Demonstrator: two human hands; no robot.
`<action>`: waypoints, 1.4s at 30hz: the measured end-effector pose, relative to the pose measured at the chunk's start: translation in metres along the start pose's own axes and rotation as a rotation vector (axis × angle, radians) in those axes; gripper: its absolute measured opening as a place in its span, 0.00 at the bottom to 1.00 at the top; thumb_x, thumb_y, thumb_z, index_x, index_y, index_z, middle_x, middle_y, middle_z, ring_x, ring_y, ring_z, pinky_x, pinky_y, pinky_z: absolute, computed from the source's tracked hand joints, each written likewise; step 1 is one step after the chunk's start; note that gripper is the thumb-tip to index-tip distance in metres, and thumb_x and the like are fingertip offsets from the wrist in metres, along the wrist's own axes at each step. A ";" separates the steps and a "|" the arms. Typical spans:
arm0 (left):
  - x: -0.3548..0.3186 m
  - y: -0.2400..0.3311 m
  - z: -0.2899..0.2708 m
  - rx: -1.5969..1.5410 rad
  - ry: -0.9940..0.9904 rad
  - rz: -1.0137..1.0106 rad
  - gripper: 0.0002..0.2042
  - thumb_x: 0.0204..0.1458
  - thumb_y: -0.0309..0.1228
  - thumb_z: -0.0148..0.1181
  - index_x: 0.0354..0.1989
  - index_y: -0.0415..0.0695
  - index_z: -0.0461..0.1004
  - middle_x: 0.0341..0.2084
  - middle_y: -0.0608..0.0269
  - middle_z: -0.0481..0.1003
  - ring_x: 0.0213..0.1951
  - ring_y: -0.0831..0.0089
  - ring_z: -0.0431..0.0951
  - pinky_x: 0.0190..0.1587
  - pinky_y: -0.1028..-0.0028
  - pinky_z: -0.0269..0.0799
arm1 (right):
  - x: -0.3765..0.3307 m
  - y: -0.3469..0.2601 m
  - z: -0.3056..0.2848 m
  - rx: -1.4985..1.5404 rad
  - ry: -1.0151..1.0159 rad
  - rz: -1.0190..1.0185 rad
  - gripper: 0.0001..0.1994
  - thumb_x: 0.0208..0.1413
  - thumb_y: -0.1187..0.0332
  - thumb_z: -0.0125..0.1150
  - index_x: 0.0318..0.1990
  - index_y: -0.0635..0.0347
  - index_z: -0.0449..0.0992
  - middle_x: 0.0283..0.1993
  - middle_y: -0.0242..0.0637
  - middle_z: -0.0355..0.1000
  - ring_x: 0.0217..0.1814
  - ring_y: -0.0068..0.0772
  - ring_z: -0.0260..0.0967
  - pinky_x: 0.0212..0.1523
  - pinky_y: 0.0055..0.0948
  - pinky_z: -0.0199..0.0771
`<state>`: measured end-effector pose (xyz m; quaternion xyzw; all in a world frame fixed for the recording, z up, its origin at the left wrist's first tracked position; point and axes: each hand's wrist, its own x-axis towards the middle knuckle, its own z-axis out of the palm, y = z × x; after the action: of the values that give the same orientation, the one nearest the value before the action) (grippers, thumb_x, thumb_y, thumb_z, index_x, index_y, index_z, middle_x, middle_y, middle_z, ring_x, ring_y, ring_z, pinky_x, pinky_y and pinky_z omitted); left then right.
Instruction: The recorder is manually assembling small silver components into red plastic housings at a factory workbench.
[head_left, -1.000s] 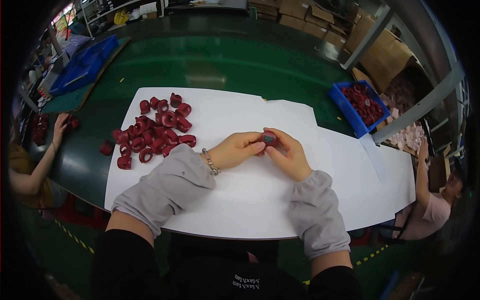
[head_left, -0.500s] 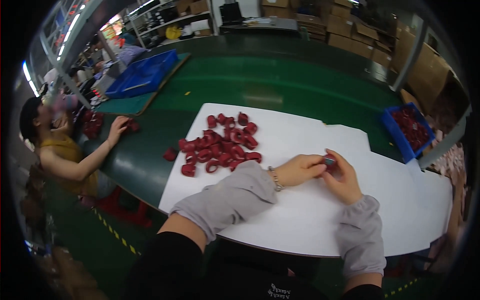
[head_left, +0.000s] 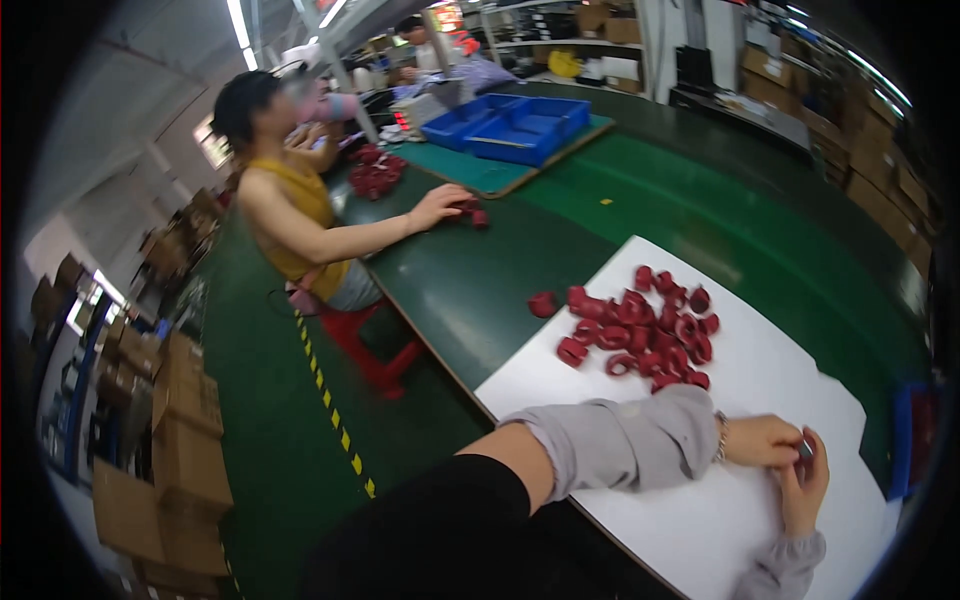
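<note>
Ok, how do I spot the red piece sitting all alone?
Find the white sheet on the green table. From the red pile there, look just past the sheet's left edge. The lone red piece lies on green, apart from that pile, touching no other piece.

The head-worn fisheye looks down and leftward over the nearby green table [head_left: 470, 285].

Over the white sheet [head_left: 765, 365], the left hand [head_left: 760, 441] and right hand [head_left: 806, 485] mostly hide a small piece [head_left: 804, 450]; right of the sheet, the view's dark edge cuts off a blue bin [head_left: 902, 440].
</note>
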<state>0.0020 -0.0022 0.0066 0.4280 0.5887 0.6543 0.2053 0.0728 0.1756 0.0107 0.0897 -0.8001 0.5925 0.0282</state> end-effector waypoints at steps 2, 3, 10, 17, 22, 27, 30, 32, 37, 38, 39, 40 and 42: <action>-0.006 0.005 -0.001 -0.028 0.007 -0.048 0.08 0.53 0.29 0.50 0.34 0.35 0.70 0.26 0.58 0.75 0.28 0.73 0.74 0.34 0.73 0.71 | 0.001 0.005 0.002 -0.092 0.055 0.037 0.23 0.55 0.76 0.54 0.59 0.67 0.60 0.55 0.41 0.63 0.55 0.32 0.63 0.55 0.27 0.64; -0.007 0.003 -0.001 -0.045 0.020 -0.041 0.08 0.53 0.29 0.50 0.34 0.35 0.70 0.26 0.58 0.75 0.28 0.73 0.74 0.33 0.73 0.71 | 0.003 0.006 0.003 -0.090 0.040 0.029 0.23 0.55 0.76 0.54 0.59 0.67 0.60 0.55 0.41 0.63 0.55 0.32 0.63 0.55 0.27 0.64; -0.005 0.002 -0.006 -0.045 0.030 -0.024 0.08 0.53 0.28 0.49 0.34 0.35 0.70 0.26 0.59 0.75 0.28 0.73 0.75 0.32 0.73 0.72 | 0.008 0.009 0.003 -0.116 0.036 -0.011 0.22 0.57 0.77 0.52 0.59 0.68 0.59 0.55 0.41 0.63 0.54 0.30 0.63 0.54 0.25 0.64; -0.004 0.001 -0.007 0.109 0.025 -0.032 0.08 0.55 0.29 0.50 0.36 0.37 0.70 0.27 0.56 0.76 0.29 0.70 0.75 0.34 0.70 0.71 | 0.008 0.006 0.007 -0.044 0.099 0.030 0.21 0.55 0.76 0.54 0.57 0.69 0.61 0.54 0.44 0.64 0.54 0.34 0.64 0.56 0.30 0.64; -0.006 0.010 -0.004 -0.028 0.168 -0.087 0.07 0.53 0.28 0.51 0.35 0.37 0.68 0.26 0.54 0.75 0.28 0.67 0.75 0.31 0.70 0.70 | 0.012 0.016 -0.018 0.291 0.152 0.113 0.21 0.59 0.68 0.52 0.59 0.64 0.60 0.54 0.37 0.65 0.49 0.24 0.65 0.50 0.20 0.65; -0.004 0.004 -0.005 0.378 0.196 -0.037 0.09 0.48 0.29 0.56 0.34 0.37 0.69 0.35 0.52 0.74 0.37 0.65 0.75 0.37 0.68 0.69 | 0.021 0.034 -0.057 0.787 0.623 0.172 0.23 0.62 0.61 0.48 0.62 0.58 0.55 0.60 0.40 0.61 0.53 0.26 0.64 0.54 0.22 0.65; -0.005 -0.001 -0.016 0.797 0.140 0.039 0.13 0.45 0.31 0.60 0.38 0.39 0.69 0.49 0.50 0.67 0.49 0.58 0.67 0.47 0.60 0.63 | 0.025 0.034 -0.071 0.978 0.884 0.071 0.27 0.62 0.58 0.46 0.66 0.55 0.50 0.65 0.43 0.55 0.60 0.32 0.60 0.60 0.28 0.61; -0.006 0.001 -0.027 1.156 0.179 -0.063 0.20 0.44 0.36 0.61 0.46 0.40 0.70 0.56 0.45 0.60 0.59 0.50 0.56 0.57 0.53 0.52 | 0.019 0.022 -0.072 1.154 0.832 -0.028 0.29 0.62 0.56 0.44 0.66 0.57 0.47 0.67 0.44 0.51 0.64 0.36 0.54 0.63 0.32 0.56; -0.004 0.017 -0.072 1.527 0.328 -0.363 0.28 0.46 0.46 0.58 0.55 0.43 0.67 0.62 0.41 0.52 0.65 0.45 0.45 0.63 0.51 0.41 | 0.019 0.006 -0.062 1.251 0.638 -0.087 0.31 0.63 0.54 0.40 0.67 0.60 0.43 0.70 0.46 0.44 0.66 0.40 0.52 0.65 0.37 0.52; -0.009 0.022 -0.080 1.612 0.424 -0.436 0.27 0.47 0.46 0.58 0.54 0.44 0.68 0.60 0.42 0.56 0.64 0.46 0.49 0.62 0.51 0.44 | 0.018 0.021 -0.069 1.251 0.645 -0.087 0.31 0.63 0.54 0.40 0.67 0.60 0.43 0.70 0.46 0.44 0.66 0.40 0.52 0.65 0.37 0.52; -0.011 0.026 -0.087 1.697 0.524 -0.510 0.26 0.47 0.46 0.58 0.53 0.45 0.69 0.57 0.43 0.60 0.62 0.48 0.52 0.60 0.51 0.48 | 0.018 0.036 -0.076 1.146 0.346 -0.130 0.30 0.63 0.54 0.41 0.67 0.60 0.46 0.67 0.45 0.51 0.60 0.35 0.57 0.61 0.32 0.56; -0.009 0.031 -0.095 1.697 0.521 -0.513 0.26 0.47 0.46 0.58 0.53 0.45 0.69 0.57 0.43 0.60 0.62 0.48 0.52 0.60 0.51 0.48 | 0.018 0.039 -0.077 1.027 0.049 -0.166 0.29 0.63 0.55 0.41 0.66 0.60 0.48 0.63 0.43 0.58 0.53 0.31 0.62 0.56 0.28 0.60; -0.005 0.037 -0.105 1.409 0.236 -0.917 0.24 0.47 0.46 0.58 0.49 0.45 0.72 0.50 0.47 0.68 0.57 0.52 0.60 0.54 0.51 0.58 | 0.017 0.032 -0.062 0.930 0.199 -0.080 0.27 0.63 0.55 0.41 0.65 0.61 0.51 0.56 0.39 0.62 0.44 0.26 0.62 0.50 0.24 0.61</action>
<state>-0.0712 -0.0767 0.0461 0.1040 0.9915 0.0273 0.0730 0.0470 0.2417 0.0013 0.0667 -0.4392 0.8919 0.0843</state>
